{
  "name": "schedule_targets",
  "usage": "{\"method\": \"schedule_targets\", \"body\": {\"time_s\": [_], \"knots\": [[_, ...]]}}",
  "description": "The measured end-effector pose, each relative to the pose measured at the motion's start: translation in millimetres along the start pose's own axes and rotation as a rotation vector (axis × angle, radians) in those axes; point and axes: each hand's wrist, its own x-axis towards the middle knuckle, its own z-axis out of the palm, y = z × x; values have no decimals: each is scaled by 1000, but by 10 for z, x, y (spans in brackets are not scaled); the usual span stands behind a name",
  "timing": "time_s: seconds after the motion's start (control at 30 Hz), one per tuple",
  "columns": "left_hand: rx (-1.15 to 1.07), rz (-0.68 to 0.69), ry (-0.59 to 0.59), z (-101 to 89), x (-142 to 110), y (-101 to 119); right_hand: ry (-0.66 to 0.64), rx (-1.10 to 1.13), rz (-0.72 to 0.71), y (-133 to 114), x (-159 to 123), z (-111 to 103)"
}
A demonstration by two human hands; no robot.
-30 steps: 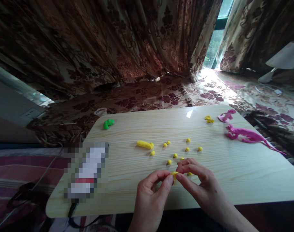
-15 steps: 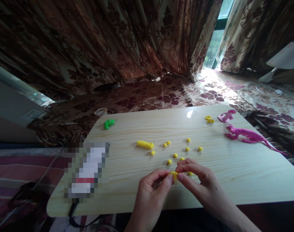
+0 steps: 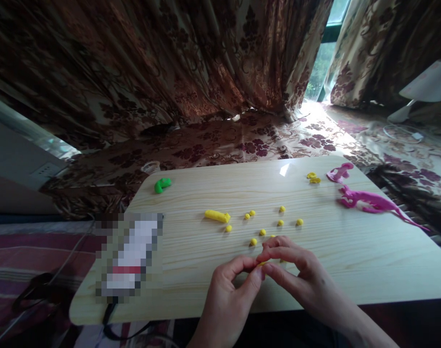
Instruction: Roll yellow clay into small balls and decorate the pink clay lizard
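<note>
My left hand [image 3: 229, 290] and my right hand [image 3: 296, 273] meet fingertip to fingertip near the front edge of a light wooden table [image 3: 350, 256]. Both pinch one small piece of yellow clay [image 3: 261, 264], mostly hidden between thumbs and forefingers. Just beyond my fingers lie several little yellow clay balls [image 3: 280, 223]. A short yellow clay roll [image 3: 217, 216] rests further left. Two more yellow bits [image 3: 313, 178] sit near the far right corner.
Pink clay strips [image 3: 368, 202] spread along the table's right side. A green clay lump [image 3: 162, 184] lies at the far left corner. A blurred flat object [image 3: 129, 256] with a cable sits at the left front. Patterned curtains and floral cloth surround the table.
The yellow piece is now squeezed deeper between my fingertips and shows less. Both hands have stayed at the same spot.
</note>
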Motion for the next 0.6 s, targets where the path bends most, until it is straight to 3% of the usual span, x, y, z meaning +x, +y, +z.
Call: {"method": "schedule_targets", "body": {"time_s": [0.13,0.3,0.6], "knots": [[-30,-14,-45,2,3,4,16,19,-33,-2,31,24],[-93,-57,15,-12,4,2,48,-33,-61,12,0,6],[-299,-130,149,67,0,26,53,-405,-348,52,-72,12]]}}
